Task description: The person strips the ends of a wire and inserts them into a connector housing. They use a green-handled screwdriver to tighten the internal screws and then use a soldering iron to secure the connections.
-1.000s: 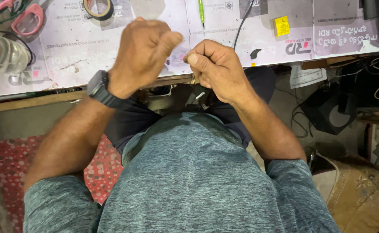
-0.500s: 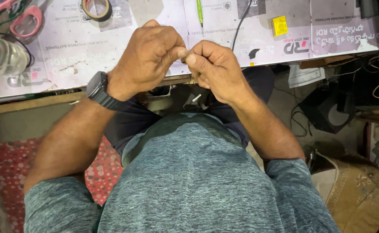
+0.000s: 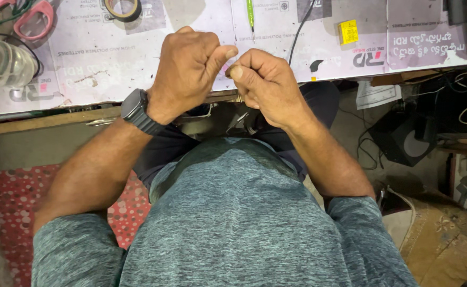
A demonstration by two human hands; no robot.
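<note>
My left hand (image 3: 191, 69) and my right hand (image 3: 265, 79) are raised together over the near edge of a paper-covered workbench (image 3: 111, 69). Both are curled into fists, and the thumb tips meet in the middle. A small dark piece (image 3: 228, 69) is pinched between them, mostly hidden by the fingers, so I cannot tell what it is. A black watch (image 3: 135, 109) sits on my left wrist. My grey-green shirt fills the lower half of the view.
On the bench lie a tape roll (image 3: 121, 8), a green pen-like tool (image 3: 250, 13), a black cable (image 3: 300, 32), a small yellow block (image 3: 347, 32), a clear bottle (image 3: 2, 61) and pink handles (image 3: 31, 18). A red dotted cloth (image 3: 10, 202) and a black box (image 3: 403, 141) are below.
My two hands have drawn slightly closer. The left thumb now reaches out to touch the right thumb and forefinger. The fists stay closed.
</note>
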